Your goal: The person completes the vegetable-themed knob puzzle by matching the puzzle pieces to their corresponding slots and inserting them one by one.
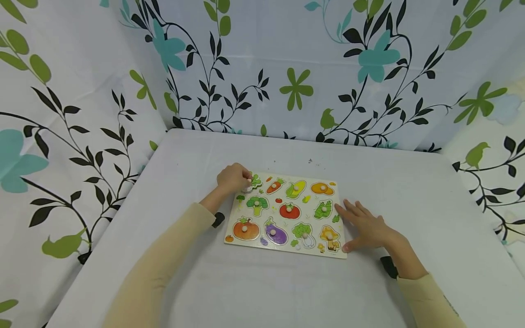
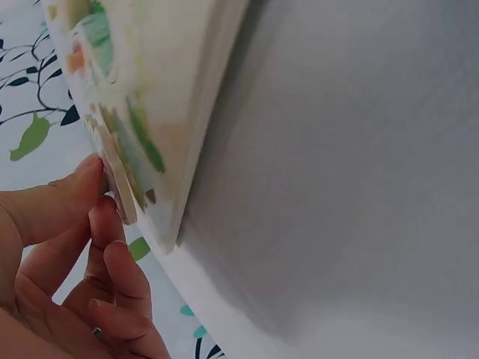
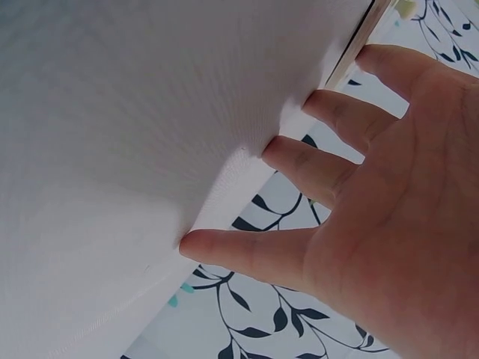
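Observation:
A wooden peg puzzle board [image 1: 268,176] with vegetable pieces lies on the white table. At its far left corner my left hand [image 1: 234,177] pinches a leafy green vegetable puzzle piece [image 1: 256,181]; my fingers partly cover it. In the left wrist view, thumb and forefinger hold that piece [image 2: 120,176] by its knob side, close over the board's corner. My right hand [image 1: 367,226] rests spread beside the board's right edge, the thumb near the near right corner. The right wrist view shows its straight fingertips [image 3: 281,146] on the tabletop and one at the board's edge.
Knobbed pieces sit across the board, among them a carrot [image 1: 275,186], corn [image 1: 296,189], tomato [image 1: 290,211], pumpkin [image 1: 246,229], eggplant [image 1: 276,233] and mushroom [image 1: 329,233]. White table surface [image 1: 262,287] surrounds the board. A leaf-patterned cloth [image 1: 254,54] hangs behind the table.

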`<state>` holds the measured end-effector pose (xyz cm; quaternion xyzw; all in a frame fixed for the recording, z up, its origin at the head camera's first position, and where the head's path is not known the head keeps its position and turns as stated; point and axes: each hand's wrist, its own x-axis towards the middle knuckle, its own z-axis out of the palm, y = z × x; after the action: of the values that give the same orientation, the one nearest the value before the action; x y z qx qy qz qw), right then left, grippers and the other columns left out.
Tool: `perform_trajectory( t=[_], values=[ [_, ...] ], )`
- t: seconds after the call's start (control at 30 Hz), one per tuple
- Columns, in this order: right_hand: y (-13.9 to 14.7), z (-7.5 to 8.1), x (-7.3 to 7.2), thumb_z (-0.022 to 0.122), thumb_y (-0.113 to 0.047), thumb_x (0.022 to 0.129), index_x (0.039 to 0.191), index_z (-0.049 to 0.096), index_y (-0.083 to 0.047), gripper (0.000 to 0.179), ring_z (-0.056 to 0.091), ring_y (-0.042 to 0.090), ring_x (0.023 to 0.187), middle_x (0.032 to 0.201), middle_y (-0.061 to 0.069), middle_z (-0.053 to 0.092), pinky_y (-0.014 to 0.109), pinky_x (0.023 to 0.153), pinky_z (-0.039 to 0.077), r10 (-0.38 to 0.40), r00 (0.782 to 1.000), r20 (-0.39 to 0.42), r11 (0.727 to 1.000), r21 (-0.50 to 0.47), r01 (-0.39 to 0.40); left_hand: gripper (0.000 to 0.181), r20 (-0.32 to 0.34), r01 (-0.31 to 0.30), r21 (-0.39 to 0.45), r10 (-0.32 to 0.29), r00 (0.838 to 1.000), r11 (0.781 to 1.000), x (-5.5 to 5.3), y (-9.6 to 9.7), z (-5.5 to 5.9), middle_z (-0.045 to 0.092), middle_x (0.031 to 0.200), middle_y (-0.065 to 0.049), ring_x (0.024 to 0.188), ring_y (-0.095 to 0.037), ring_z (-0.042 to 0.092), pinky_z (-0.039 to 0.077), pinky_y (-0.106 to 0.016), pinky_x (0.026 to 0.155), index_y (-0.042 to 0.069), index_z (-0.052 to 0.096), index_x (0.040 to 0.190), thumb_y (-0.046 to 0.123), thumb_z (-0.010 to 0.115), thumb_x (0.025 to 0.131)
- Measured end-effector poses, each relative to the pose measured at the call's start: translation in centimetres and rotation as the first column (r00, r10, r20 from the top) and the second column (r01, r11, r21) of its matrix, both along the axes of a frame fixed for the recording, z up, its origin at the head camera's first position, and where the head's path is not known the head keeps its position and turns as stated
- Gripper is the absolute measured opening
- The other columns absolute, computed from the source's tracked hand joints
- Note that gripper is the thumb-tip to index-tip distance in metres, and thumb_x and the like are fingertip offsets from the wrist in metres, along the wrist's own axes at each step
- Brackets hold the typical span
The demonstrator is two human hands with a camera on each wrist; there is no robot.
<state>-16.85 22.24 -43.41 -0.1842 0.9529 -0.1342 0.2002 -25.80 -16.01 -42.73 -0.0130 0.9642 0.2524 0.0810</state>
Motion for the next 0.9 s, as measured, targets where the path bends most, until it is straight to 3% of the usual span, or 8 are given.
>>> perform_trajectory(
  t=[0.3,0.47,0.57,0.67,0.77,0.9],
  values=[
    [0.1,-0.1,0.5,0.085,-0.053,0.06,0.156,0.026,-0.019,0.117,0.007,0.05,0.147,0.163,0.019,0.015,0.087,0.094,0.011,-0.006,1.0,0.011,1.0,-0.008,0.007,0.009,-0.004,0.023,-0.051,-0.023,1.0,0.998,0.7,0.7,-0.5,0.073,0.091,-0.004,0.072,-0.017,0.058,0.042,-0.027,0.058,0.014,0.076,0.093,0.019,0.07,0.088],
    [0.2,0.0,0.5,0.085,-0.052,0.061,0.156,0.026,-0.019,0.117,0.008,0.05,0.147,0.163,0.019,0.015,0.088,0.094,0.011,-0.009,1.0,0.0,1.0,-0.005,0.009,0.017,-0.022,0.072,-0.032,-0.073,0.997,0.997,0.9,0.6,-0.7,0.071,0.096,-0.005,0.074,-0.018,0.059,0.043,-0.027,0.058,0.014,0.074,0.103,0.02,0.068,0.089],
    [0.1,0.0,0.4,0.086,-0.051,0.061,0.156,0.026,-0.02,0.116,0.005,0.049,0.148,0.164,0.018,0.013,0.087,0.096,0.008,-0.019,1.0,0.015,0.999,-0.026,0.019,0.033,-0.007,0.114,-0.045,-0.115,0.993,0.992,1.4,0.2,-0.6,0.07,0.105,-0.007,0.084,-0.021,0.062,0.049,-0.03,0.065,0.014,0.067,0.122,0.027,0.065,0.092],
    [-0.1,-0.1,0.2,0.086,-0.05,0.062,0.156,0.024,-0.022,0.116,0.003,0.047,0.148,0.164,0.017,0.011,0.086,0.097,0.006,-0.021,0.999,0.044,0.998,-0.051,0.024,0.057,-0.018,0.114,-0.102,-0.117,0.993,0.988,2.8,-0.4,0.1,0.064,0.122,-0.013,0.106,-0.029,0.061,0.053,-0.04,0.082,0.012,0.051,0.141,0.04,0.063,0.093],
    [-0.2,0.0,0.0,0.083,-0.052,0.065,0.157,0.021,-0.02,0.115,0.005,0.049,0.148,0.164,0.018,0.011,0.086,0.097,0.009,-0.021,0.999,0.038,0.997,-0.069,0.023,0.077,-0.113,0.081,-0.204,-0.105,0.988,0.976,4.8,-1.3,1.1,0.05,0.141,-0.021,0.125,-0.039,0.049,0.048,-0.052,0.094,0.007,0.037,0.149,0.052,0.06,0.092],
    [0.4,0.8,0.0,0.076,-0.052,0.077,0.157,0.018,-0.016,0.105,0.008,0.052,0.146,0.163,0.021,0.011,0.087,0.095,0.011,-0.087,0.994,-0.068,0.994,-0.078,0.082,0.084,-0.215,0.015,-0.278,-0.077,0.974,0.96,7.7,-3.3,1.7,0.024,0.158,-0.026,0.145,-0.047,0.022,0.032,-0.064,0.107,0.001,0.025,0.153,0.056,0.051,0.095]
  ],
)
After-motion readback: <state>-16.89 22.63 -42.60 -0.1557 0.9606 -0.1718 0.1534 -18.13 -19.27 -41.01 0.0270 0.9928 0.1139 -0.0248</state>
